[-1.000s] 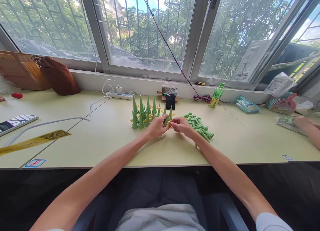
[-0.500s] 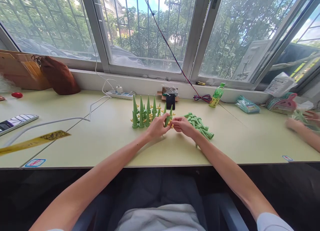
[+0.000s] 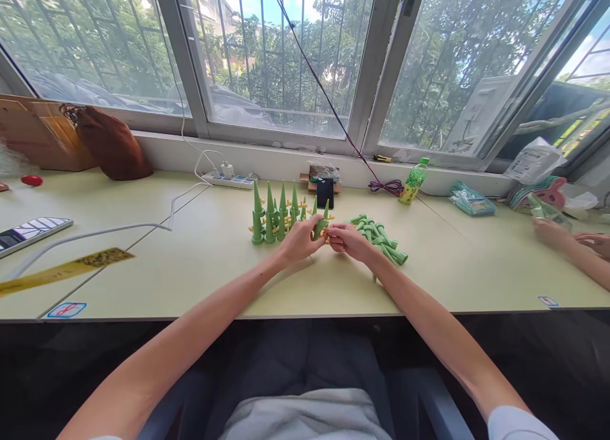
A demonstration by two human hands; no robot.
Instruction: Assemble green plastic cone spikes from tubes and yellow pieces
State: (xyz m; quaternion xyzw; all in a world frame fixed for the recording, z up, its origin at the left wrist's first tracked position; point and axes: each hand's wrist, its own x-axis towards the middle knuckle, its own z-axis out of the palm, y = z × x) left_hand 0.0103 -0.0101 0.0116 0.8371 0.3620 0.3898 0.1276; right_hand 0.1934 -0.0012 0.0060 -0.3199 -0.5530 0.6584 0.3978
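My left hand (image 3: 299, 242) is closed around the base of a green plastic cone spike (image 3: 321, 223) that points up. Right beside it, my right hand (image 3: 349, 240) pinches a small yellow part at the cone's side; the part is mostly hidden by my fingers. Both hands rest on the pale green table (image 3: 214, 262). Several finished green cones with yellow pieces (image 3: 274, 221) stand upright just left of my hands. A pile of loose green cones (image 3: 380, 239) lies flat to the right of my right hand.
A black phone (image 3: 325, 192), a power strip (image 3: 227, 181) with white cable, a green bottle (image 3: 412, 181) and a brown bag (image 3: 110, 146) sit along the window sill side. Another person's hands (image 3: 567, 239) hold a clear packet at the far right. A yellow strip (image 3: 61, 270) lies left.
My hands stay almost still at the cone, fingers shifting slightly. The other person's hands at the right have lifted and moved with a packet.
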